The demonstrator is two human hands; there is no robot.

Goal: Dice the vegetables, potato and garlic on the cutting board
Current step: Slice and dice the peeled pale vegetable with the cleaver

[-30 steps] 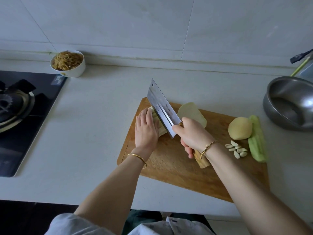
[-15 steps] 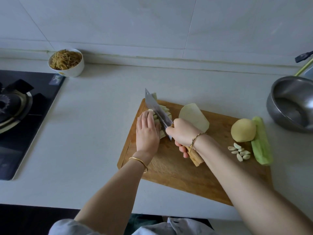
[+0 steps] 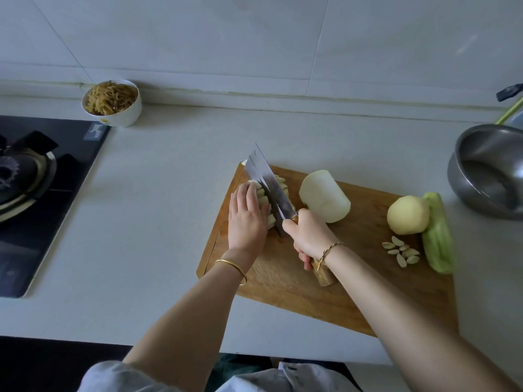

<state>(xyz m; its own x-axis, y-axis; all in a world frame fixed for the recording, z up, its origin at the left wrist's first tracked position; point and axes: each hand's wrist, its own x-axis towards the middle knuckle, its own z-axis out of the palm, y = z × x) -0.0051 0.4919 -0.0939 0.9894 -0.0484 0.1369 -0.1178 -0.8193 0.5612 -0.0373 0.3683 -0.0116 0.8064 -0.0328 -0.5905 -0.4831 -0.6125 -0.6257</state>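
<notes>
The left hand (image 3: 247, 219) is pressing flat on the sliced white vegetable (image 3: 281, 184) at the cutting board's (image 3: 297, 281) far-left corner, steadying it while the right hand (image 3: 308, 236) is gripping the cleaver (image 3: 267, 183) and chopping across it. The potato (image 3: 407, 215) and garlic cloves (image 3: 402, 251) are lying uncut at the right.

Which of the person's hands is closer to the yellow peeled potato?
Right. The right hand, gripping the cleaver by its handle, is left of the potato; the left hand presses the sliced vegetable farther left, beyond the cleaver.

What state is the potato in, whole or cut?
Whole: the potato shows a round, unbroken surface, with no cut face or pieces in view.
</notes>
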